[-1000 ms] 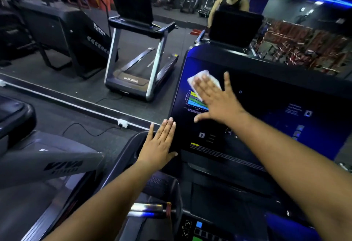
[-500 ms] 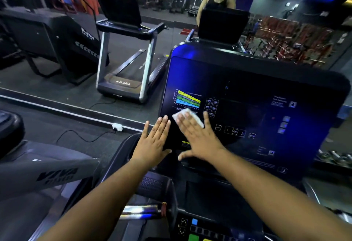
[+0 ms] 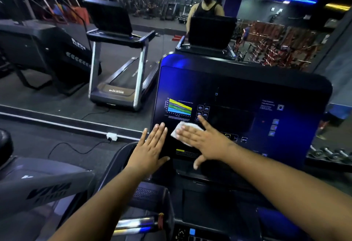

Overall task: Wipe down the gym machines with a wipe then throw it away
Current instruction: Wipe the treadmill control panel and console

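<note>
Your right hand [image 3: 206, 141] lies flat with fingers straight, pressing the white wipe [image 3: 182, 133] against the lower left of the treadmill console [image 3: 238, 107]; a flat palm spreads the pressure so the wipe drags evenly over the glossy panel. Most of the wipe sits under your fingers, with its free edge showing at about 10 o'clock from your palm. Your left hand [image 3: 152, 145] is also flat and holds nothing, resting on the console's left edge at 9 o'clock from the wipe, just beside it, probably to brace you. At 12 o'clock from the wipe is the coloured chart [image 3: 179, 107]. Beyond the console, a mirror [image 3: 76, 78] reflects another treadmill [image 3: 118, 65].
</note>
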Motion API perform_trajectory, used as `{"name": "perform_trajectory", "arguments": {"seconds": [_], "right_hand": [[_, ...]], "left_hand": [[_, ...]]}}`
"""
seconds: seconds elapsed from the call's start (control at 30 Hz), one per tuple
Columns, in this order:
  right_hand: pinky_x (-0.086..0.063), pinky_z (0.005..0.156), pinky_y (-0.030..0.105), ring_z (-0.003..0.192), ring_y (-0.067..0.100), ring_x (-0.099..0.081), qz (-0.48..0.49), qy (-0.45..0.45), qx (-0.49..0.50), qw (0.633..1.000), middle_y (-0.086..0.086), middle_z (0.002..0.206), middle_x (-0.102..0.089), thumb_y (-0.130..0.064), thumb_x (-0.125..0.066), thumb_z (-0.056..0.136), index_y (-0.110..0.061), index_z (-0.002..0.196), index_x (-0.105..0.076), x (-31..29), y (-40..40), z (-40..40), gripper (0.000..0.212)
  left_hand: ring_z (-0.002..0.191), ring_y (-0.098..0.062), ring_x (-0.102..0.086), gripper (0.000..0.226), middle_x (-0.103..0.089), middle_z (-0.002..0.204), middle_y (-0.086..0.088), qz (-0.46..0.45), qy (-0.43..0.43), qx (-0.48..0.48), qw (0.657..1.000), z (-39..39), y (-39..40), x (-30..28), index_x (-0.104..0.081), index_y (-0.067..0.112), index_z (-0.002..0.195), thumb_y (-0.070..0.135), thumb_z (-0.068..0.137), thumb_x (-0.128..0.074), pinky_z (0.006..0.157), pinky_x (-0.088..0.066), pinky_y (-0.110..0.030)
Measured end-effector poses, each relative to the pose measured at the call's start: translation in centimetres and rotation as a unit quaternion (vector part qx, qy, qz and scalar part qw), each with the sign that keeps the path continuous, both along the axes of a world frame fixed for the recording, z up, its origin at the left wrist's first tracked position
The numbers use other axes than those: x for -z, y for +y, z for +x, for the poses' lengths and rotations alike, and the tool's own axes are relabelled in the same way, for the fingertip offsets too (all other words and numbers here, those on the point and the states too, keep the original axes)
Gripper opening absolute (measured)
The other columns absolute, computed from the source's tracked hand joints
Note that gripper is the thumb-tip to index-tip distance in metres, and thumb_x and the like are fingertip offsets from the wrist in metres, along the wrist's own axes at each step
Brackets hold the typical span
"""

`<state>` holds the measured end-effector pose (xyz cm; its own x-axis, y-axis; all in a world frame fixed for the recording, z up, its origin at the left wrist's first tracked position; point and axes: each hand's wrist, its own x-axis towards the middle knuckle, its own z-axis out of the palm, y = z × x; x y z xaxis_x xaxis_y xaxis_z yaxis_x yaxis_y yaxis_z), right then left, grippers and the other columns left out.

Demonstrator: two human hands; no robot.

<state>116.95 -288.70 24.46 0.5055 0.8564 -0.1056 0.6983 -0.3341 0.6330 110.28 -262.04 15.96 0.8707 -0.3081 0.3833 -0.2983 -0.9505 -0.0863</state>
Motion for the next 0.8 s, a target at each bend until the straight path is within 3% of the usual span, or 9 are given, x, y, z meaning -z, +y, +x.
{"name": "perform_trajectory", "arguments": {"seconds": [0.17,0.23,0.33,0.43,0.57,0.67,0.73,0.8], "right_hand": [[0.01,0.114,0.072,0.156,0.022,0.006,0.101,-0.086,0.067,0.989,0.0,0.169,0.01,-0.098,-0.005,0.066,-0.017,0.161,0.009,-7.1,0.8,3.7,0.125],[0.006,0.114,0.075,0.156,0.021,0.009,0.147,-0.12,0.108,0.976,0.001,0.167,0.017,-0.098,-0.006,0.069,-0.016,0.16,0.014,-9.1,0.6,4.5,0.124],[0.006,0.113,0.077,0.156,0.022,0.01,0.265,-0.129,0.182,0.938,0.002,0.168,0.016,-0.096,-0.024,0.073,-0.014,0.16,0.01,-9.4,0.3,4.3,0.125],[0.02,0.109,0.072,0.155,0.026,0.014,0.357,-0.108,0.249,0.894,0.007,0.165,0.023,-0.094,-0.015,0.071,-0.007,0.16,0.009,-6.7,2.5,2.9,0.127],[0.002,0.115,0.075,0.156,0.025,0.007,0.288,-0.068,0.2,0.934,0.005,0.169,0.007,-0.097,-0.028,0.071,-0.01,0.161,0.0,-3.6,3.1,1.2,0.129],[0.004,0.114,0.075,0.156,0.021,0.006,0.222,-0.088,0.167,0.957,0.0,0.168,0.01,-0.096,-0.026,0.072,-0.015,0.161,0.004,-4.7,0.7,1.8,0.124],[0.006,0.112,0.076,0.156,0.022,0.002,0.257,-0.092,0.21,0.939,0.0,0.167,0.01,-0.094,-0.034,0.072,-0.016,0.162,0.001,-5.8,-1.8,2.2,0.124],[0.01,0.112,0.076,0.156,0.022,0.007,0.332,-0.097,0.281,0.895,0.0,0.167,0.014,-0.092,-0.031,0.074,-0.016,0.161,0.004,-6.2,-4.7,2.0,0.122]], "left_hand": [[0.158,-0.023,0.001,0.105,-0.001,0.171,-0.008,0.006,-0.017,0.021,1.0,1.3,-1.4,-1.5,-0.008,0.008,0.163,0.067,0.09,-0.056,0.125,-0.01,-0.05],[0.158,-0.023,0.002,0.105,0.0,0.171,-0.008,0.004,-0.017,0.021,1.0,1.6,-1.9,-1.9,-0.006,0.008,0.163,0.067,0.091,-0.055,0.125,-0.01,-0.05],[0.158,-0.023,0.005,0.104,0.003,0.171,-0.008,0.005,-0.017,0.02,1.0,1.7,-2.1,-1.9,-0.001,0.008,0.163,0.067,0.093,-0.05,0.125,-0.009,-0.051],[0.158,-0.024,0.002,0.101,0.001,0.171,-0.011,0.001,-0.021,0.014,1.0,1.8,-2.0,-1.7,-0.003,0.007,0.162,0.068,0.094,-0.043,0.125,-0.011,-0.052],[0.158,-0.025,-0.003,0.098,-0.004,0.171,-0.012,-0.001,-0.026,0.033,0.999,2.3,-2.3,-1.7,-0.012,0.005,0.162,0.069,0.093,-0.04,0.125,-0.012,-0.053],[0.158,-0.025,-0.001,0.097,-0.001,0.171,-0.011,-0.002,-0.028,0.032,0.999,2.1,-1.7,-1.6,-0.008,0.006,0.162,0.069,0.094,-0.036,0.125,-0.007,-0.051],[0.158,-0.025,0.001,0.097,0.001,0.171,-0.011,-0.003,-0.027,0.031,0.999,2.0,-1.7,-1.6,-0.006,0.006,0.162,0.069,0.095,-0.035,0.125,-0.006,-0.05],[0.158,-0.025,0.002,0.097,0.003,0.171,-0.011,-0.004,-0.023,0.038,0.999,2.0,-1.8,-1.6,-0.005,0.006,0.162,0.069,0.095,-0.036,0.125,-0.006,-0.05]]}}
